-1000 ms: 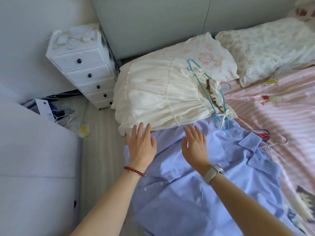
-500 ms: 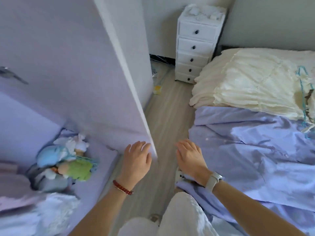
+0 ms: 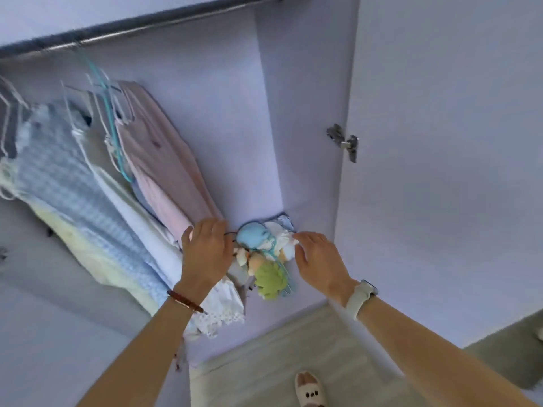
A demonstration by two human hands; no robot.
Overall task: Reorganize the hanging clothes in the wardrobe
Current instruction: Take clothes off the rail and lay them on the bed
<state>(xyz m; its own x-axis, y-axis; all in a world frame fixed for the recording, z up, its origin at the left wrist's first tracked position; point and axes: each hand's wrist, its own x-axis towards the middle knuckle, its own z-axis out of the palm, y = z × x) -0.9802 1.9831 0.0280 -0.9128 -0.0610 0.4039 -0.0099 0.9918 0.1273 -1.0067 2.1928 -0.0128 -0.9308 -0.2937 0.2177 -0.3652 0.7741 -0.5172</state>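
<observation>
I face the open lilac wardrobe (image 3: 232, 118). A metal rail (image 3: 141, 27) runs along the top. Several garments hang from it on white and turquoise hangers (image 3: 108, 113): a pink garment (image 3: 164, 171) at the right end, a white one (image 3: 132, 212), a blue checked one (image 3: 73, 186) and a pale yellow one (image 3: 97, 259). My left hand (image 3: 205, 254) reaches forward with relaxed fingers, in front of the pink garment's lower hem. My right hand (image 3: 320, 259) is held out beside it, fingers relaxed. Neither hand holds anything.
A heap of soft toys (image 3: 264, 259), blue, white and green, lies on the wardrobe floor between my hands. The open door (image 3: 440, 142) with its hinge (image 3: 343, 142) stands at the right. My slippered foot (image 3: 308, 389) is on the wood floor (image 3: 279, 348).
I have turned from the bed and its blue shirt to the wardrobe interior. Both hands left the shirt and now reach toward the hanging clothes and toys.
</observation>
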